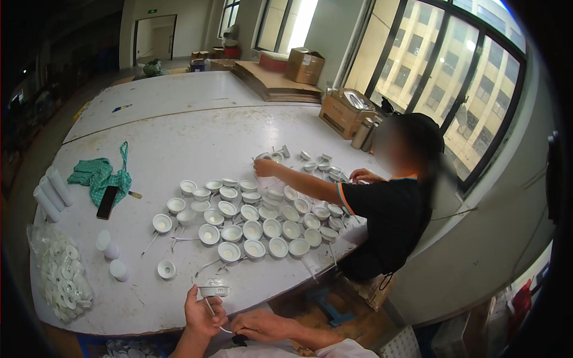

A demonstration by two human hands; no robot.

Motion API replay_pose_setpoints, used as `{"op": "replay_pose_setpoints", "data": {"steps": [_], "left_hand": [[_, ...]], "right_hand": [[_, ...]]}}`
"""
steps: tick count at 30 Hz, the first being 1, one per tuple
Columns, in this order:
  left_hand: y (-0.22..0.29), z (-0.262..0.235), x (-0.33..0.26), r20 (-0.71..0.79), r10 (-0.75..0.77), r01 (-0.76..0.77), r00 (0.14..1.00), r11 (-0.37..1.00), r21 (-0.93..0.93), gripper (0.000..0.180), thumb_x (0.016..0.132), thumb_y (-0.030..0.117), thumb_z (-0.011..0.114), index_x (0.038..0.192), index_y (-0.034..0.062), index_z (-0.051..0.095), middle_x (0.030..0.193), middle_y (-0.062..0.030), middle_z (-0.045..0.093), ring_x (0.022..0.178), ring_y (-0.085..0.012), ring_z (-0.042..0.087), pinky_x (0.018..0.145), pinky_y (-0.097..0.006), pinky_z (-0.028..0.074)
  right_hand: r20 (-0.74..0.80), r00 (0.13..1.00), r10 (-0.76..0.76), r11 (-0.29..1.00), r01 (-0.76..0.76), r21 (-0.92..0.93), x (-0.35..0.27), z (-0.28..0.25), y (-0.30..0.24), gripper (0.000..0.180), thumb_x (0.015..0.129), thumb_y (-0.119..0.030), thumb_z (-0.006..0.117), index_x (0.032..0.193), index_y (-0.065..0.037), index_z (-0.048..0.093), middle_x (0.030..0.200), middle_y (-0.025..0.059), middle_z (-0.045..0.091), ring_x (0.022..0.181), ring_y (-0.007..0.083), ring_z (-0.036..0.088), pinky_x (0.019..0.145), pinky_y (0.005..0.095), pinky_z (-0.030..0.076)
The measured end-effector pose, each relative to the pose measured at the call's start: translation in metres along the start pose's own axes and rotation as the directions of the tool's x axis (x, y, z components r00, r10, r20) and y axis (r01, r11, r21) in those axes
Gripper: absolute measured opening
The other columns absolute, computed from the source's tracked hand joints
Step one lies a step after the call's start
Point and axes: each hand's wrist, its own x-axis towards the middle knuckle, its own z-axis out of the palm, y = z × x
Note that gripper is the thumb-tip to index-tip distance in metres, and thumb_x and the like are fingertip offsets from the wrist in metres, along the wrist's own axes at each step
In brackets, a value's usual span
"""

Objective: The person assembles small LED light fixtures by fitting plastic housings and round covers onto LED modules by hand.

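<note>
At the near edge of the surface (179,143) my left hand (202,315) has its fingers closed around a small white round lamp (213,290), holding it up just over that edge. A thin white wire (210,309) runs down from the lamp across my palm. My right hand (262,325) sits just beside the left, fingers pinched on the lower end of that wire. Past them, many more lamps (256,218) lie spread over the middle of the surface. A clear bag (59,277) of white parts rests at the near left corner. A green cloth (100,176) and a black phone (108,201) lie toward the left edge. A person in a black shirt (391,224) sits at the right edge, one hand (264,167) reaching among the lamps.
</note>
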Motion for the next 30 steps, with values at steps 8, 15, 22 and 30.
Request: {"op": "replay_pose_setpoints", "data": {"steps": [8, 15, 22, 30], "left_hand": [[0.006, 0.014, 0.02, -0.064, 0.024, -0.017, 0.998, 0.994, 0.112, 0.061, 0.091, 0.058, 0.042, 0.107, 0.0033, 0.063, 0.088, -0.0129, 0.068, 0.077, -0.0297, 0.067, 0.055, -0.035, 0.051], [0.017, 0.022, 0.014, 0.194, 0.28, -0.34, 0.94, 0.8, 0.495, 0.048, 0.094, 0.035, 0.051, 0.126, -0.0007, 0.049, 0.113, -0.023, 0.063, 0.086, -0.025, 0.067, 0.057, -0.03, 0.048], [0.011, 0.024, 0.007, 0.181, 0.369, -0.348, 0.912, 0.458, 0.818, 0.036, 0.098, 0.024, 0.05, 0.122, -0.0028, 0.049, 0.1, -0.0214, 0.067, 0.061, -0.0097, 0.055, 0.054, -0.022, 0.045], [0.006, 0.01, 0.011, 0.081, 0.446, -0.234, 0.891, 0.301, 0.924, 0.029, 0.096, 0.017, 0.053, 0.117, -0.0027, 0.051, 0.09, -0.0148, 0.069, 0.058, -0.0054, 0.05, 0.053, -0.022, 0.045]], "right_hand": [[-0.014, 1.0, 0.013, 0.967, -0.016, -0.253, -0.011, -0.01, 0.021, 0.014, 0.082, -0.003, 0.064, 0.096, -0.003, 0.062, 0.095, 0.0131, 0.065, 0.083, 0.0323, 0.064, 0.073, 0.0394, 0.053], [-0.264, 0.901, 0.344, 0.933, -0.359, -0.007, -0.003, -0.023, 0.032, 0.015, 0.08, 0.0, 0.066, 0.095, 0.0, 0.064, 0.086, 0.0091, 0.067, 0.082, 0.0195, 0.065, 0.075, 0.0306, 0.051], [-0.616, 0.632, 0.471, 0.882, -0.334, 0.332, 0.037, -0.013, 0.052, 0.025, 0.083, 0.002, 0.063, 0.108, 0.003, 0.062, 0.096, 0.0064, 0.066, 0.084, 0.0105, 0.061, 0.078, 0.0256, 0.049], [-0.557, 0.697, 0.452, 0.891, -0.386, 0.239, 0.065, -0.004, 0.076, 0.024, 0.085, -0.005, 0.067, 0.108, 0.004, 0.064, 0.083, 0.0024, 0.065, 0.071, 0.0061, 0.056, 0.065, 0.0217, 0.046]]}}
